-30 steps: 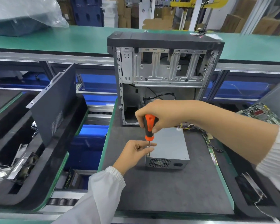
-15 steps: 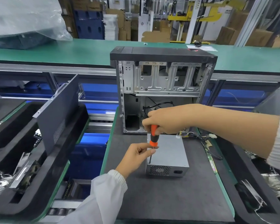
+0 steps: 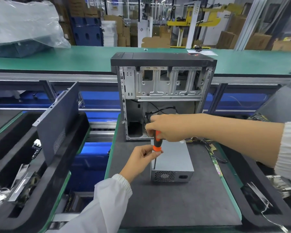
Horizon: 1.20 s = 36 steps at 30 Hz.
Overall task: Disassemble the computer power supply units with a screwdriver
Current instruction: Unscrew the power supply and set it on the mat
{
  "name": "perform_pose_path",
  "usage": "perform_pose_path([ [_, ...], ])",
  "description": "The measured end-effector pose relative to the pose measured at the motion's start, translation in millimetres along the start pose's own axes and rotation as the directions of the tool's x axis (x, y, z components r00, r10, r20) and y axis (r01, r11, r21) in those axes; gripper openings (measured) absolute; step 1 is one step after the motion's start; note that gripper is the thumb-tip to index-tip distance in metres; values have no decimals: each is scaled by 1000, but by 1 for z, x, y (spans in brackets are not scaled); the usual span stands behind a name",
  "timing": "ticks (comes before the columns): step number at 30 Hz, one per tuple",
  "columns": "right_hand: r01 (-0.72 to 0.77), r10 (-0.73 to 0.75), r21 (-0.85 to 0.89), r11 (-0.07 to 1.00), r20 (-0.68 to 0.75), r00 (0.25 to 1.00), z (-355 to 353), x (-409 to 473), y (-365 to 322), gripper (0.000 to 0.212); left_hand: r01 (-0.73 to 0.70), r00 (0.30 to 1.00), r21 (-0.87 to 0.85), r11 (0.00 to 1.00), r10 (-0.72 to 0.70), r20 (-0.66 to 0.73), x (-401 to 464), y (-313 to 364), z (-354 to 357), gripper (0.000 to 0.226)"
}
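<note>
Head view, nearest first: the left hand [image 3: 142,157] reaches in from a white sleeve [image 3: 111,194], fingers pinched together at the lower end of the screwdriver [image 3: 157,143], just under its orange collar, steadying the shaft. Whether it holds a screw cannot be told. The right hand [image 3: 163,127] is closed round the upper handle from above, its forearm crossing in from the right.

The PSU [image 3: 172,163] lies flat on the dark mat [image 3: 166,204] of the counter, already out of the case [image 3: 163,96] and just in front of it. It is a plain grey metal box; its near face shows a round fan grille and a mains socket. The cover appears fully seated, with no seam open. The screwdriver shaft comes down at the left top edge near the front corner; the tip is too small to confirm as seated in a screw.

Judgement: extraction from the case is done; opening the unit is at an early stage, with cover screws and internals still to come.

Behind the unit, a wire bundle [image 3: 200,141] trails right. The case stands open and largely stripped.
</note>
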State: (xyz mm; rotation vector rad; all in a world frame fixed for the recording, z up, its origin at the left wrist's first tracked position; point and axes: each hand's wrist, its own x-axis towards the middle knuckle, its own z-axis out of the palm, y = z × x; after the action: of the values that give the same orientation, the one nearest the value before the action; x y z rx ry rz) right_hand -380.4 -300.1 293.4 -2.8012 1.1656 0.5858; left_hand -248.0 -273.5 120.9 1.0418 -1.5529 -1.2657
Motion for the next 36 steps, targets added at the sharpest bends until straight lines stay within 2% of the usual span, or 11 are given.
perform_pose_path([
  [3, 79, -84, 111, 991, 46, 995, -7, -6, 2, 35, -8, 999, -22, 1000, 7, -34, 2, -1, 5, 15],
  [7, -201, 200, 5, 980, -138, 970, -7, -3, -1, 63, -22, 997, 15, 1000, 23, -77, 4, -1, 4, 7],
  [12, -13, 11, 68, 998, 28, 1000, -15, -2, 6, 15, 0, 998, -7, 1000, -1, -65, 2, 3, 2, 12],
  [14, 47, -61, 131, 990, 103, 993, -24, -5, 13, 34, 20, 998, -9, 1000, -21, -57, 3, 4, 2, 12],
  [18, -176, 176, 61, 982, 10, 984, -22, -2, 7, 64, 48, 998, 10, 999, -47, -37, 5, 6, 1, 15],
  [23, -24, 27, -51, 998, 53, 998, -23, 6, 10, 16, 83, 996, -70, 994, -85, -20, 6, 5, -4, 11],
  [26, 27, -32, 41, 999, 111, 993, -30, 4, 19, 53, 86, 996, -109, 990, -89, -17, 6, 4, -6, 10],
  [29, -135, 134, 27, 990, 36, 990, -21, 8, 11, 68, 83, 996, -128, 988, -85, -14, 6, 3, -8, 11],
  [32, -94, 92, -58, 994, -37, 995, -17, 14, 7, 52, 88, 996, -134, 987, -87, 11, 4, 4, -9, 10],
  [34, -5, 1, 41, 999, 88, 996, -26, 12, 11, 17, 91, 996, -136, 986, -88, 23, 4, 5, -9, 10],
  [36, 37, -65, 142, 989, 197, 978, -36, 8, 18, 38, 97, 995, -132, 987, -94, 27, 4, 7, -7, 11],
])
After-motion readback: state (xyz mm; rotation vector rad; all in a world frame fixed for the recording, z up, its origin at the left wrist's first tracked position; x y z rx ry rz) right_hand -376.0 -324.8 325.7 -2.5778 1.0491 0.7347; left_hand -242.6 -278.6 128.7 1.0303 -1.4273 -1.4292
